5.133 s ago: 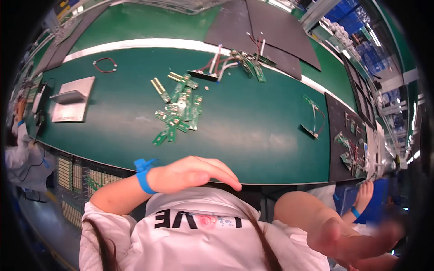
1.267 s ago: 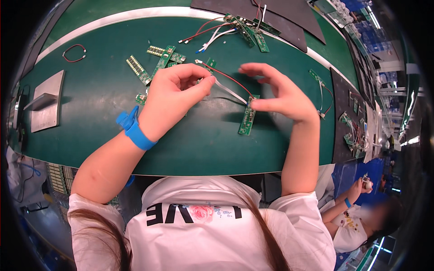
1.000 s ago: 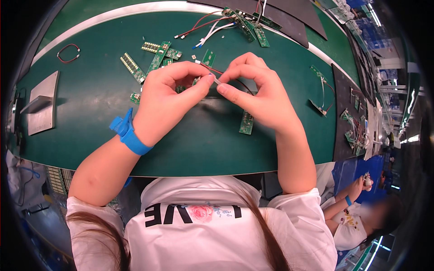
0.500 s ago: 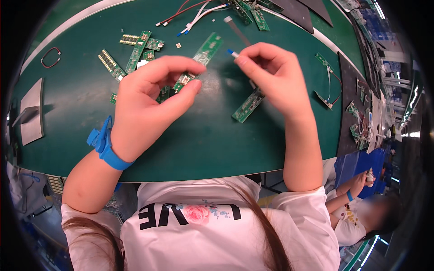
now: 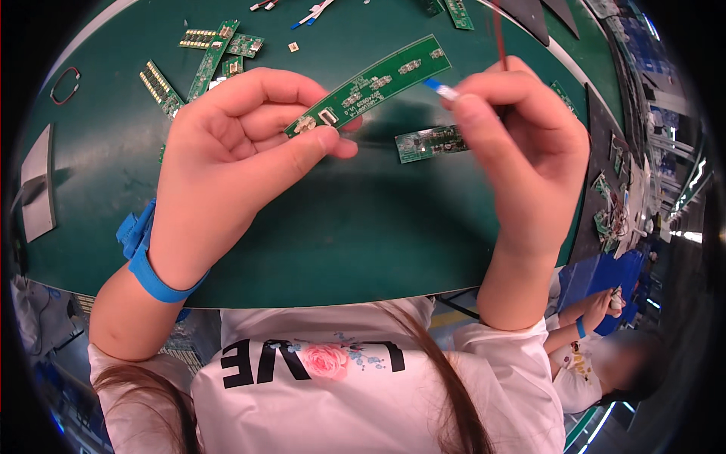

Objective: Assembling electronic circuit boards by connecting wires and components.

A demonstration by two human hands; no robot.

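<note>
My left hand (image 5: 223,147) pinches a long green circuit board (image 5: 397,74) near its lower left end, thumb in front and fingers behind. The board slants up to the right and shows a small white connector. In my right hand (image 5: 525,140), thumb and forefinger grip a flat ribbon cable (image 5: 441,88) with a blue tip. That tip is close to the board's right part; whether they touch I cannot tell. Below the right fingers is a second green circuit board (image 5: 425,145), partly hidden by the hand. A blue wrist strap (image 5: 155,276) circles my left wrist.
Several small circuit boards (image 5: 208,64) lie piled on the green table (image 5: 363,242) at the far left. A wire loop (image 5: 65,85) and a grey plate (image 5: 38,181) are further left. Dark mats with boards (image 5: 605,212) line the right side; another person (image 5: 590,356) sits beyond.
My left hand has turned its board flatter and more toward view. The right hand has moved right and nearer with the cable, and the second board has swung more level.
</note>
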